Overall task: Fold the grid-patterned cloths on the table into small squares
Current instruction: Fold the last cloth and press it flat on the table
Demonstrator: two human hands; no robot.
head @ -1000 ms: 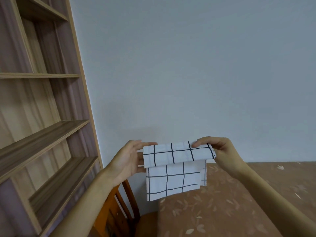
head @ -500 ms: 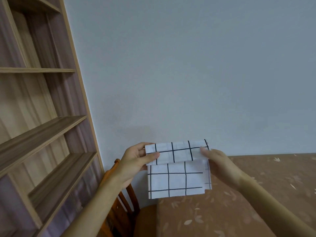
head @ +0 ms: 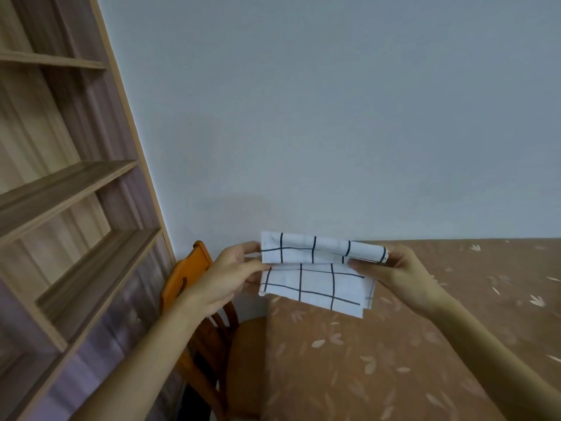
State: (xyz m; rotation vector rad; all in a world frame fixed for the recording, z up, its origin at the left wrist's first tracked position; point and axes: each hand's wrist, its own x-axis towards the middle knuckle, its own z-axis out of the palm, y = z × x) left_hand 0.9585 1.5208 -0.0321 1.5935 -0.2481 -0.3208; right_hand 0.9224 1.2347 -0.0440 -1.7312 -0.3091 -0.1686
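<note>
One cloth (head: 315,282), pinched, left hand (head: 226,278), right hand (head: 397,276)

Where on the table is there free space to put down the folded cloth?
The table shows bare cover right of the right hand, up to the wall, and also on the near side of the cloth. Left of the left hand it is tight: the chair fills the gap before the shelf.
</note>
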